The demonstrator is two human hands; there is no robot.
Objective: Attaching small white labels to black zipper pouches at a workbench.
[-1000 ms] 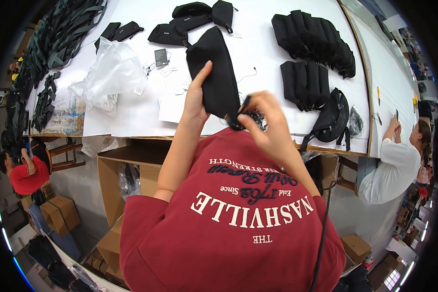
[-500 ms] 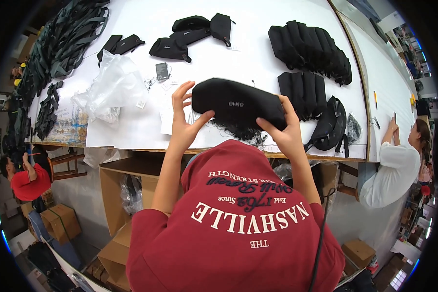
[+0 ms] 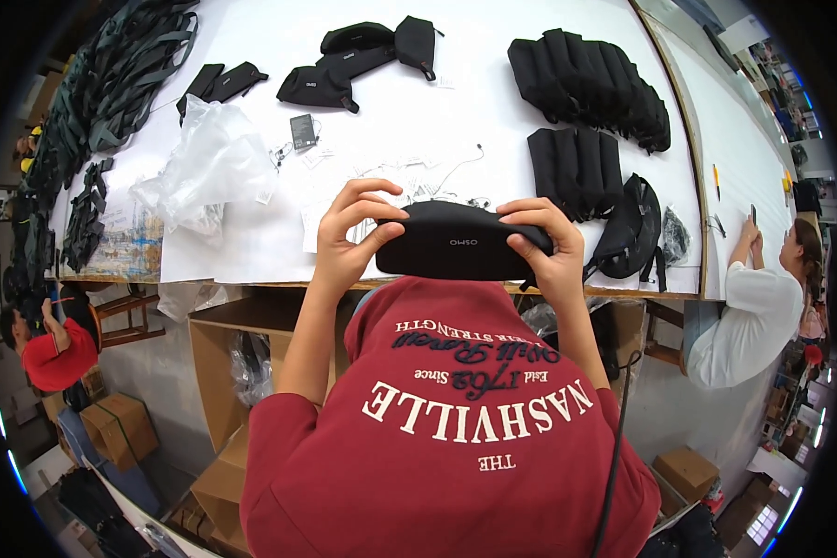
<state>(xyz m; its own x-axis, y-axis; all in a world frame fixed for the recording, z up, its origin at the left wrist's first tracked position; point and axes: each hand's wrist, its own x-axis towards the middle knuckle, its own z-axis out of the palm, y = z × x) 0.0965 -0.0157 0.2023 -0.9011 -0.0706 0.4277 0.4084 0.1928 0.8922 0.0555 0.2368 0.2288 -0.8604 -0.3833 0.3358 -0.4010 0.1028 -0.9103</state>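
Now, your grip: both hands hold the black pouch [image 3: 456, 242] level above the near edge of the tabletop [image 3: 493, 121]; left hand [image 3: 349, 232] pinches its left end, right hand [image 3: 544, 246] its right, fingers closed on the fabric.
Doing it well: keep your thumbs under and fingers [image 3: 367, 200] over, so the pouch stays flat and you can look it over evenly.
Just beyond: loose paper tags [image 3: 409, 172] and a thin cord lie under the pouch; they could snag if you lower it.
Left: a crumpled clear plastic bag [image 3: 209, 167].
Right: stacked black pouches [image 3: 575, 167], more [image 3: 591, 84] behind.
Far: finished pouches [image 3: 363, 56]; straps [image 3: 112, 84] far left.
Aside: a person in white [image 3: 753, 307] works at the right.
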